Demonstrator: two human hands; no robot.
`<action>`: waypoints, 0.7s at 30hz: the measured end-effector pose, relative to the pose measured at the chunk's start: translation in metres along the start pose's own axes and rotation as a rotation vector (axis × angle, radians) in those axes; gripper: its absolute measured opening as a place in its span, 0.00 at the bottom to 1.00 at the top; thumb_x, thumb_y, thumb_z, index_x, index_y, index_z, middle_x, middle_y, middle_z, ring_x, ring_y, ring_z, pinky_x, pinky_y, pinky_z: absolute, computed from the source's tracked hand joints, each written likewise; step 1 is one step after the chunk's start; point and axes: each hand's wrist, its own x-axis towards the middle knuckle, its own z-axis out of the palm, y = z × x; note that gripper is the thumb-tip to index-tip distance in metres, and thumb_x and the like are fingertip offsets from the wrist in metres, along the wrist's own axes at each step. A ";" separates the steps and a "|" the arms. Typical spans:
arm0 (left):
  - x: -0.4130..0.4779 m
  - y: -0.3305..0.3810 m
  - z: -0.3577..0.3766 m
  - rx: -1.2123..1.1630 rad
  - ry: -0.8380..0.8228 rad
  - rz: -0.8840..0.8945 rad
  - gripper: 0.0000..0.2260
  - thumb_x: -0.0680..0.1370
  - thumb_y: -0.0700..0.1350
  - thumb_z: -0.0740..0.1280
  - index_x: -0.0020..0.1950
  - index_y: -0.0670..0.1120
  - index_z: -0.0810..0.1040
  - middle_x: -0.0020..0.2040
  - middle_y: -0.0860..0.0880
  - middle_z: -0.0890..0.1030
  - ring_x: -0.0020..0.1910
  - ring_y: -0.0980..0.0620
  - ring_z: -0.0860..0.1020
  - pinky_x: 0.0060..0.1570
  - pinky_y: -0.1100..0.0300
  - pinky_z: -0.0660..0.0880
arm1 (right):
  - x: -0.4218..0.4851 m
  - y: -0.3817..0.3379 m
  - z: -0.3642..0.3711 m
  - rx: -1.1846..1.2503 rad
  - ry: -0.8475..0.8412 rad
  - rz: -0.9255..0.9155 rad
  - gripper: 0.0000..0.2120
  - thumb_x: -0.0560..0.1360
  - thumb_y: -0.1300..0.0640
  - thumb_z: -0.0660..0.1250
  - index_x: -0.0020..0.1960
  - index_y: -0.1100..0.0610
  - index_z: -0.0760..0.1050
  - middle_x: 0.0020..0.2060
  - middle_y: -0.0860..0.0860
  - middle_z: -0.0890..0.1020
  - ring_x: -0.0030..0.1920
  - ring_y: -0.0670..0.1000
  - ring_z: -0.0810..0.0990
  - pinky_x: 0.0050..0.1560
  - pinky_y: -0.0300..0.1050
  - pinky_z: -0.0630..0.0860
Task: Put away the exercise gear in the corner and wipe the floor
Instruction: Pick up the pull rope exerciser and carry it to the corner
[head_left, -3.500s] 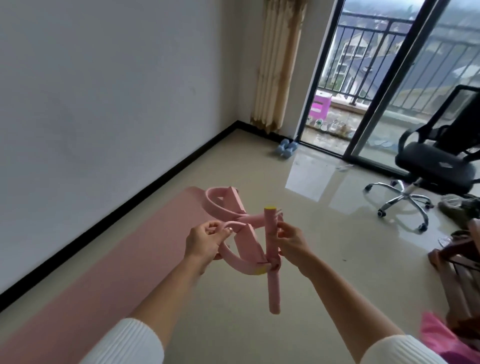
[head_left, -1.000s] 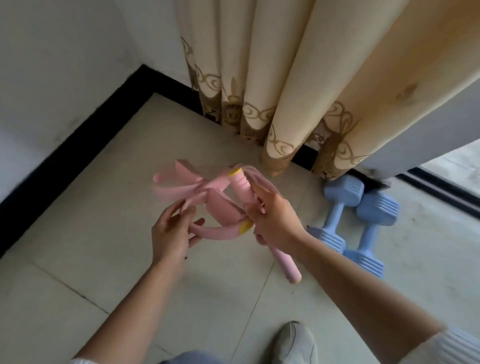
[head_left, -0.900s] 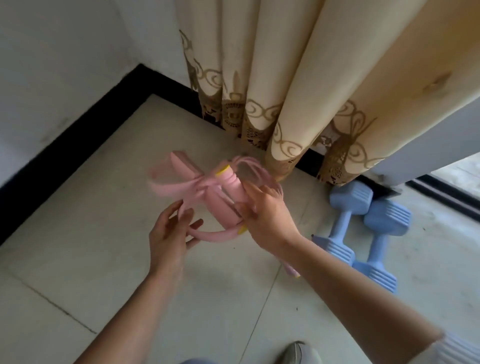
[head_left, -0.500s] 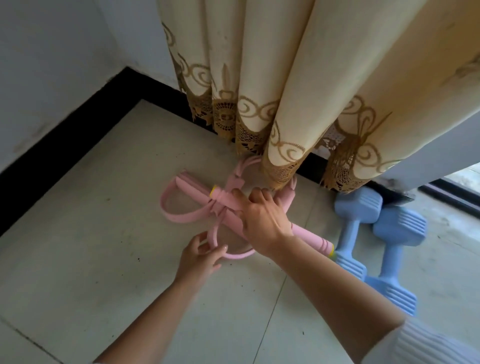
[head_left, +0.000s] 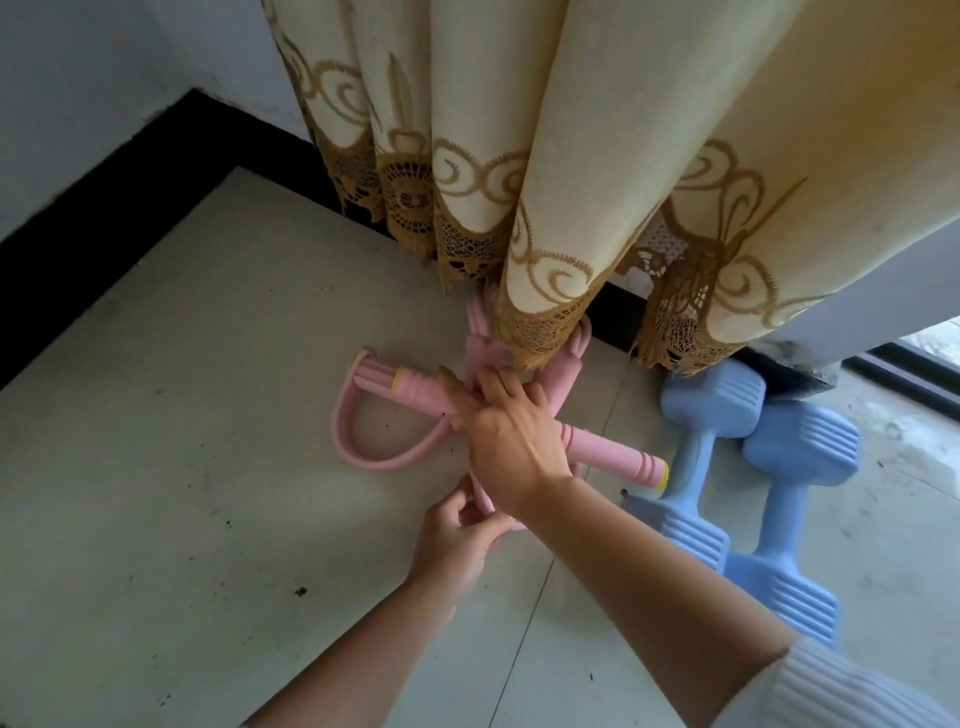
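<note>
A pink pedal resistance band (head_left: 410, 389), with a foam bar and loop straps, lies on the tiled floor (head_left: 197, 467) in the corner, its far loops tucked under the curtain hem. My right hand (head_left: 511, 436) rests palm down across the middle of the bar, fingers over it. My left hand (head_left: 457, 540) is just below, pinching the near pink loop, which is mostly hidden by both hands. Two light blue dumbbells (head_left: 753, 478) lie side by side on the floor to the right, touching the bar's yellow-tipped end.
A cream curtain (head_left: 545, 171) with brown lace trim hangs over the corner. A black skirting board (head_left: 104, 202) runs along the white wall at left. Dark specks of dirt dot the floor tiles. A sliding door track shows at far right.
I carried the pink band from mid-room to the corner and lowered it onto the floor. It now lies flat beside the dumbbells, pushed closer to the curtain, with both hands still on it.
</note>
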 end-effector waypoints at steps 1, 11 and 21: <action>0.000 -0.002 0.001 0.016 0.010 -0.003 0.24 0.56 0.50 0.74 0.47 0.39 0.77 0.41 0.43 0.78 0.42 0.50 0.73 0.49 0.52 0.71 | 0.000 0.002 0.002 -0.015 0.020 -0.008 0.28 0.64 0.59 0.72 0.64 0.55 0.77 0.43 0.56 0.79 0.46 0.59 0.78 0.39 0.48 0.73; -0.008 -0.001 -0.015 0.267 0.063 -0.001 0.08 0.63 0.55 0.69 0.39 0.56 0.81 0.36 0.53 0.82 0.42 0.50 0.80 0.54 0.44 0.76 | -0.017 -0.001 -0.004 0.034 -0.163 0.060 0.31 0.74 0.59 0.64 0.76 0.56 0.61 0.66 0.56 0.70 0.65 0.60 0.68 0.64 0.57 0.62; -0.097 0.071 -0.064 0.492 0.311 0.086 0.14 0.76 0.46 0.67 0.61 0.45 0.77 0.57 0.47 0.80 0.54 0.46 0.79 0.53 0.60 0.72 | -0.043 -0.035 -0.091 0.111 -0.383 0.057 0.31 0.80 0.53 0.58 0.78 0.56 0.49 0.77 0.52 0.55 0.77 0.52 0.51 0.76 0.53 0.50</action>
